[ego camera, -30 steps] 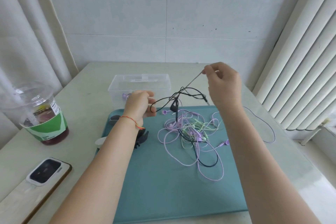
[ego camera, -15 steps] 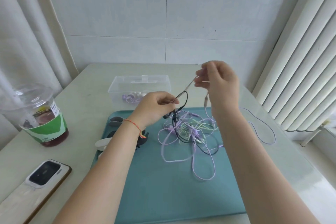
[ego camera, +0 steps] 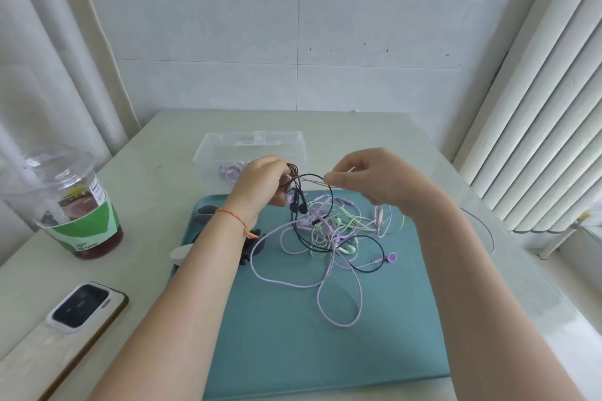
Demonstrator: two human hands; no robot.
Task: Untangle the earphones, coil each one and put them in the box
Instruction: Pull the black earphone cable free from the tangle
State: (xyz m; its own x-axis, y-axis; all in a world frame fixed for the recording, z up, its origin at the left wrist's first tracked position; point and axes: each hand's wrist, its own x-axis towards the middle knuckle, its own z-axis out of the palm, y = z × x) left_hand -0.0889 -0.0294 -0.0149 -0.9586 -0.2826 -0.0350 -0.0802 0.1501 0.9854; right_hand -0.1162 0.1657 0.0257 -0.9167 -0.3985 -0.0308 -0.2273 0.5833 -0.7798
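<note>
Winding the dark earphone cord onto my left hand (ego camera: 260, 184), with the rest of the earphones (ego camera: 329, 231) lying knotted on the teal mat (ego camera: 293, 352).

A second ago my right hand (ego camera: 378, 181) held the cord high and stretched; now it has dropped level with the left and the two sit close together, just above the mat's far edge. Left fingers are closed on a few brown-dark loops (ego camera: 291, 177), and the right pinches the thin strand feeding them. Dark earbuds dangle below the left hand. I judge this one cord is nearly free and coiling has begun, though it may yet snag the purple and green cords underneath. One purple pair already rests in the clear box (ego camera: 250, 148) beyond.
</note>
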